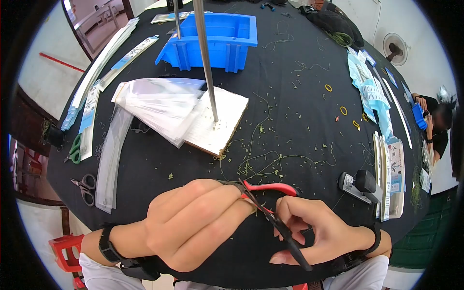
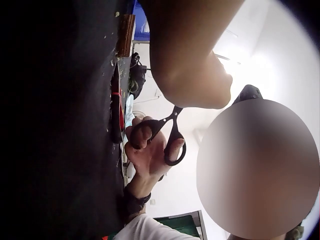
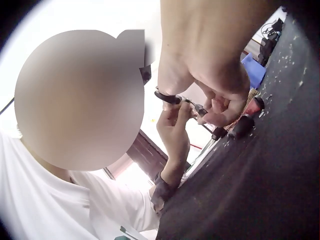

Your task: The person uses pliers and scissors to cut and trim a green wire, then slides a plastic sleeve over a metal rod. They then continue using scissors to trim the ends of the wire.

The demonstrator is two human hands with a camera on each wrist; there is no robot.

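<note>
The right hand (image 1: 324, 227) grips black-handled scissors (image 1: 285, 234), fingers through one loop and thumb through the other, as the left wrist view shows with the scissors (image 2: 172, 125) parted. The scissor blades reach to the fingertips of the left hand (image 1: 195, 220), which are pinched together. What those fingertips pinch is too small and covered to tell. Just behind both hands, red-handled pliers (image 1: 273, 187) lie on the black cloth, partly hidden by the left hand. In the right wrist view the left hand (image 3: 175, 132) is close beside the scissors.
A metal rod (image 1: 207, 63) rises from a white-topped board (image 1: 222, 116), with plastic sleeves (image 1: 159, 108) over its left side. A blue bin (image 1: 212, 46) stands behind. Two other scissors (image 1: 86, 188) lie left; a stapler (image 1: 357, 186) and packages (image 1: 395, 169) lie right. Green thread and scraps litter the cloth.
</note>
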